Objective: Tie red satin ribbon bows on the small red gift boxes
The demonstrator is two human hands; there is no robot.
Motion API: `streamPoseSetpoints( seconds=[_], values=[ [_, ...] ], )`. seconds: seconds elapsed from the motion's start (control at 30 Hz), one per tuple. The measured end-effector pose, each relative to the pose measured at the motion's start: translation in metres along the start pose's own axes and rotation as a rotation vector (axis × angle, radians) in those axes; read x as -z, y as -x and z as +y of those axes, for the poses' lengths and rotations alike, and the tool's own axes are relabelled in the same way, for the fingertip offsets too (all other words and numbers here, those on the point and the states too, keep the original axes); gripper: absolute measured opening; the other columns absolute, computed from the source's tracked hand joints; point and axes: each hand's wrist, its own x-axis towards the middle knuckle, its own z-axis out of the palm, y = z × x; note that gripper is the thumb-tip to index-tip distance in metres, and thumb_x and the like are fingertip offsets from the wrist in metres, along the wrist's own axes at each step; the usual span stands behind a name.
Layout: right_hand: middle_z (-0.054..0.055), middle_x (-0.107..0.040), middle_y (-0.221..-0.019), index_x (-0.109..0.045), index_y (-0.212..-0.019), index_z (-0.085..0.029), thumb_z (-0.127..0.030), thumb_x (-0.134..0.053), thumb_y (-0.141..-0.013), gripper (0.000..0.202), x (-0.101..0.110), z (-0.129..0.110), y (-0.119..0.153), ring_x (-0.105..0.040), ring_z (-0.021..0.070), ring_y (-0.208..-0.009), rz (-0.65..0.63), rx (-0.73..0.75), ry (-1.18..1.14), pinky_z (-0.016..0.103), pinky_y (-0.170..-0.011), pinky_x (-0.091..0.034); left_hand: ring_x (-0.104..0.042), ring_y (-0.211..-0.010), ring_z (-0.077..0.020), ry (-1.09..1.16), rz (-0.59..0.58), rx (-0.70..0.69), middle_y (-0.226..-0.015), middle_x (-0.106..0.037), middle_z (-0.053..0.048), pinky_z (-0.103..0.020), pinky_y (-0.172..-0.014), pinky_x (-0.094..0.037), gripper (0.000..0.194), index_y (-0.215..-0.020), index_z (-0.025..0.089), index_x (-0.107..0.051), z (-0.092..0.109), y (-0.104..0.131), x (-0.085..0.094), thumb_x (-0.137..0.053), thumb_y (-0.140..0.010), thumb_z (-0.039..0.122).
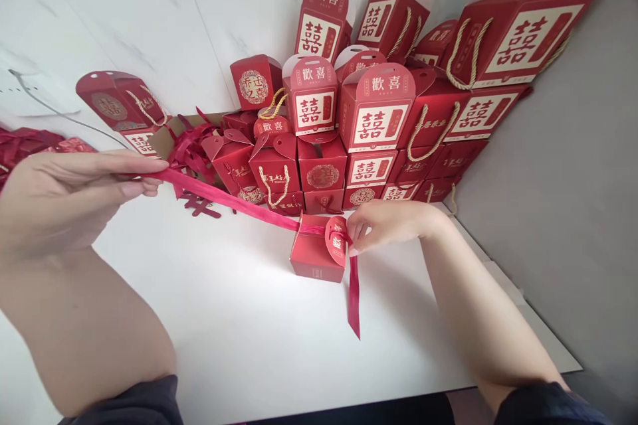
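Note:
A small red gift box [316,255] sits on the white table, its rounded flap with gold lettering turned to the right. A crimson ribbon [232,202] runs along the top of the box and through it, stretched up to the left. My left hand [94,196] pinches the ribbon's long end between thumb and fingers, well left of the box. At the box's right edge, my right hand [386,224] has its thumb and fingers closed on the ribbon beside the flap. The ribbon's short end hangs down below my right hand onto the table.
Stacked red gift boxes [321,176], several with rope handles, stand behind the small box against the wall. A cardboard box [167,139] with crimson ribbons is at the back left, near another red box [119,106]. A grey wall [548,199] borders the white table [239,332] on the right.

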Motion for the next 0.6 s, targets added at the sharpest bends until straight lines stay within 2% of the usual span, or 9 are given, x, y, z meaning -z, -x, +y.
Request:
streamPoseSetpoints(
  seconds=[0.1, 0.13, 0.27, 0.33, 0.47, 0.53, 0.6],
  values=[
    [-0.002, -0.058, -0.058, -0.065, -0.064, -0.02, -0.033, -0.074, -0.07, 0.017, -0.011, 0.001, -0.002, -0.051, 0.0134, -0.054, -0.097, -0.066, 0.049, 0.026, -0.049, -0.034, -0.067, -0.079, -0.0179, -0.073, 0.043, -0.049, -0.078, -0.074, 0.004, -0.043, -0.093, -0.055, 0.033, -0.088, 0.023, -0.077, 0.005, 0.003, -0.001, -0.083, -0.056, 0.014],
    [-0.002, -0.059, -0.061, -0.063, -0.066, -0.021, -0.031, -0.07, -0.073, 0.014, -0.014, 0.001, 0.0, -0.05, 0.0134, -0.055, -0.078, -0.075, 0.064, 0.026, -0.05, -0.034, -0.067, -0.081, -0.0185, -0.13, 0.062, -0.059, -0.081, -0.075, 0.004, -0.043, -0.092, -0.056, 0.032, -0.089, 0.024, -0.077, 0.007, 0.003, -0.002, -0.084, -0.058, 0.019],
    [-0.002, -0.057, -0.073, -0.051, -0.076, -0.021, -0.028, -0.061, -0.081, 0.013, -0.021, 0.003, 0.016, -0.049, 0.0138, -0.064, 0.165, -0.055, 0.059, 0.027, -0.059, -0.038, -0.066, -0.084, -0.0204, -0.389, 0.141, -0.073, -0.087, -0.074, 0.006, -0.042, -0.088, -0.057, 0.023, -0.089, 0.026, -0.076, 0.01, 0.002, -0.005, -0.079, -0.069, 0.037],
    [-0.001, -0.056, -0.08, -0.048, -0.081, -0.022, -0.029, -0.061, -0.083, 0.015, -0.021, 0.004, 0.026, -0.051, 0.0144, -0.07, 0.257, -0.016, -0.053, 0.027, -0.064, -0.041, -0.065, -0.084, -0.0191, -0.451, 0.125, -0.095, -0.09, -0.073, 0.005, -0.038, -0.085, -0.057, 0.022, -0.086, 0.023, -0.073, 0.01, 0.001, -0.005, -0.075, -0.071, 0.038],
    [0.002, -0.055, -0.089, -0.054, -0.099, -0.022, -0.037, -0.065, -0.085, 0.023, -0.022, 0.007, 0.04, -0.052, 0.0149, -0.075, 0.244, 0.056, -0.298, 0.027, -0.065, -0.044, -0.06, -0.076, -0.0131, -0.427, 0.029, -0.135, -0.1, -0.073, 0.004, -0.028, -0.07, -0.052, 0.017, -0.086, 0.02, -0.069, 0.011, 0.002, -0.002, -0.07, -0.075, 0.034],
    [0.001, -0.056, -0.083, -0.06, -0.101, -0.022, -0.041, -0.064, -0.087, 0.024, -0.025, 0.01, 0.042, -0.051, 0.0146, -0.069, 0.276, 0.047, -0.277, 0.027, -0.061, -0.044, -0.057, -0.069, -0.0105, -0.352, -0.021, -0.138, -0.109, -0.072, 0.004, -0.026, -0.06, -0.047, 0.016, -0.086, 0.02, -0.067, 0.012, 0.003, -0.001, -0.069, -0.076, 0.033],
    [0.002, -0.06, -0.082, -0.064, -0.103, -0.023, -0.041, -0.063, -0.088, 0.024, -0.03, 0.015, 0.043, -0.053, 0.0154, -0.067, 0.383, 0.031, -0.198, 0.029, -0.062, -0.045, -0.056, -0.064, -0.0088, -0.298, -0.037, -0.119, -0.114, -0.071, 0.003, -0.026, -0.055, -0.044, 0.019, -0.084, 0.019, -0.065, 0.014, 0.004, -0.001, -0.067, -0.078, 0.036]
  ],
)
